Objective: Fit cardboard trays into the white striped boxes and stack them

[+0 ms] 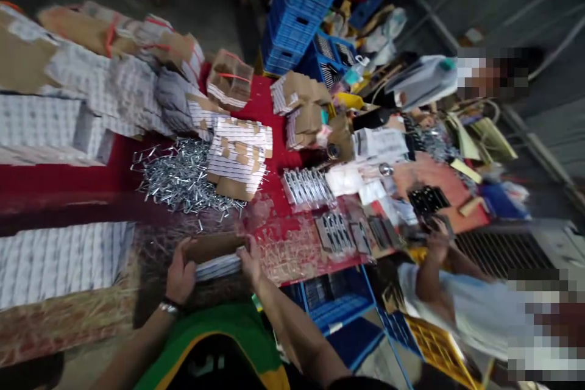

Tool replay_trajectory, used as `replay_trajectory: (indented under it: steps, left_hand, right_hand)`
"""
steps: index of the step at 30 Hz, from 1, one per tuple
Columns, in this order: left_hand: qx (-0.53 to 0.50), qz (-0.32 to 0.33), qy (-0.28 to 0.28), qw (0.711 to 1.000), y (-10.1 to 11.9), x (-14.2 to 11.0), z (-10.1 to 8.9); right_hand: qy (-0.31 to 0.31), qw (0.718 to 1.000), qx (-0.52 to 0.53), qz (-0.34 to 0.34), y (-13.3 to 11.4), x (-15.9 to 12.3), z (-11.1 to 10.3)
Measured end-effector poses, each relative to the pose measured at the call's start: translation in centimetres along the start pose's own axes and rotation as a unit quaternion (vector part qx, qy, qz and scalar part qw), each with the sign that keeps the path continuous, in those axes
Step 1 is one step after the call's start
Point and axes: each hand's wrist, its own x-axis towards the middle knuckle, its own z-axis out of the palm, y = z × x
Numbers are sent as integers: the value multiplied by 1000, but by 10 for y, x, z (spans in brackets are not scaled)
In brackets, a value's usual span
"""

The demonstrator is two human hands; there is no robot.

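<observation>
Low at the table's front edge, a small cardboard box (217, 256), brown inside with white striped paper on its near side, is held between my two hands. My left hand (181, 271), a watch on its wrist, is closed around the box's left end. The right end is gripped by my right hand (250, 261). Just beyond the box lies a heap of shiny metal pins or bolts (180, 177). Flattened striped cardboard boxes (237, 155) are piled against that heap. The picture is blurred, so what the box contains cannot be made out.
White packed boxes (59, 262) stand in rows at left, with taped bundles (169, 49) behind. Bagged metal parts (306, 187) lie to the right. Blue crates (297, 12) are stacked at the back; another blue crate (338, 308) is below the edge. Two co-workers occupy the right side.
</observation>
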Motion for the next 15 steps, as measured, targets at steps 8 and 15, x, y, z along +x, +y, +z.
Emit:
replay_trajectory:
  steps: [8, 15]
  left_hand:
    - [74, -82, -129, 986, -38, -67, -32]
    - [55, -6, -328, 943, -3, -84, -47]
  right_hand:
    - [-129, 958, 106, 231, 6, -43, -28]
    - [-283, 937, -51, 199, -8, -59, -46]
